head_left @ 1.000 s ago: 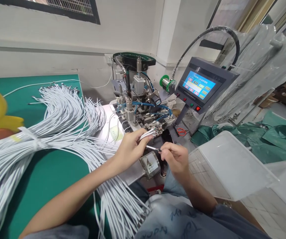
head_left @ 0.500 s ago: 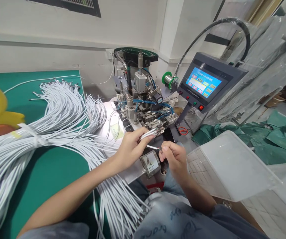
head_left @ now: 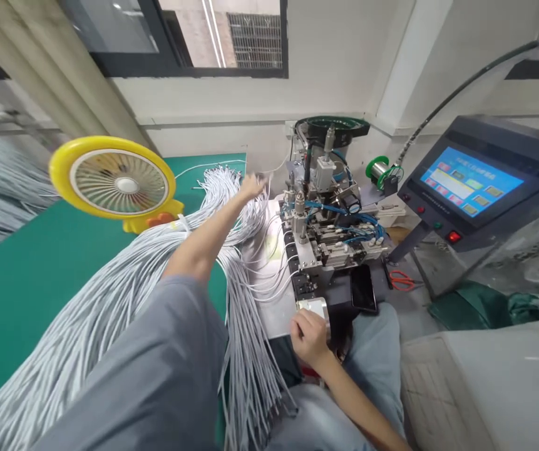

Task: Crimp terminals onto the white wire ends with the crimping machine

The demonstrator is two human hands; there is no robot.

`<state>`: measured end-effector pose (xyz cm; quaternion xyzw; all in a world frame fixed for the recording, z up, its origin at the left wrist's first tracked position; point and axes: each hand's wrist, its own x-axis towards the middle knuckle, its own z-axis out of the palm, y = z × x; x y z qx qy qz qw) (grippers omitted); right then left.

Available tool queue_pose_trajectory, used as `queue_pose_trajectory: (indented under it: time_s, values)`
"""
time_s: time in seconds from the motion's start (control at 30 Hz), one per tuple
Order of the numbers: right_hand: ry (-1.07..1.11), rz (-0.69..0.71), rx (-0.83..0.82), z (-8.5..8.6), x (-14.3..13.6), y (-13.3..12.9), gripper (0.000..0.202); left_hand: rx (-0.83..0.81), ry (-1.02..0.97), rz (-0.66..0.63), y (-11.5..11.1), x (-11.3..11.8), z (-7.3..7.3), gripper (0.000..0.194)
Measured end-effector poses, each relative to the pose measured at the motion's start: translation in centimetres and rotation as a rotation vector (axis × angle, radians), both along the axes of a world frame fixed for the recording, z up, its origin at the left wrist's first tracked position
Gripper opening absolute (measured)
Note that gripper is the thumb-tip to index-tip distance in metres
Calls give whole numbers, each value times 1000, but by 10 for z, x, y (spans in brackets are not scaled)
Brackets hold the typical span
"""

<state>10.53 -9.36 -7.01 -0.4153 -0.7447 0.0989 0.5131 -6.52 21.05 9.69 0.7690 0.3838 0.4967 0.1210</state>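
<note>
A thick bundle of white cables [head_left: 123, 275] lies across the green table, tied with a white band [head_left: 183, 223]. My left hand [head_left: 253, 186] is stretched out over the far cable ends, by the right edge of the bundle; its fingers are blurred, and whether they grip a cable does not show. My right hand [head_left: 309, 335] rests low in front of the machine, beside a pale metal box [head_left: 315, 307]. Its fingers are curled in, with nothing visible in them. Several single cables run into the black holders [head_left: 292, 250] along the left side of the machine [head_left: 330, 219].
A yellow fan [head_left: 126, 185] stands on the green table [head_left: 15, 294]. Right of the machine are a solder spool [head_left: 379, 170], a lit control screen [head_left: 472, 180], a phone [head_left: 363, 288] and orange-handled scissors [head_left: 401, 280]. A translucent bin [head_left: 508, 382] is at lower right.
My left hand has left the short cables near the machine's front and reached forward to the far cable ends. My right hand no longer holds a cable tip. The view has swung left.
</note>
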Motion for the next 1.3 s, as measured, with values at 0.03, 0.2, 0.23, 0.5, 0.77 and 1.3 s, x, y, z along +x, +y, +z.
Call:
queue_pose_trajectory:
  time_s: [0.03,0.2,0.23,0.5,0.77,1.3]
  values:
    - [3,-6,16,-2,0,-1,26,-69,159,46,-3,-6,-11,35]
    - [20,-5,58,-5,1,1,25,-290,820,151,-42,-39,-62,61]
    - [13,-14,66,-4,0,2,26,-308,911,162,-49,-43,-68,60]
    - [28,19,-151,8,9,-17,31,-290,1217,81,-64,-35,-83,50]
    - [36,303,-852,7,-9,-49,20,-261,1091,269,-64,-30,-92,42]
    - [208,83,-772,74,88,-38,11,-492,217,-708,-262,86,-61,44]
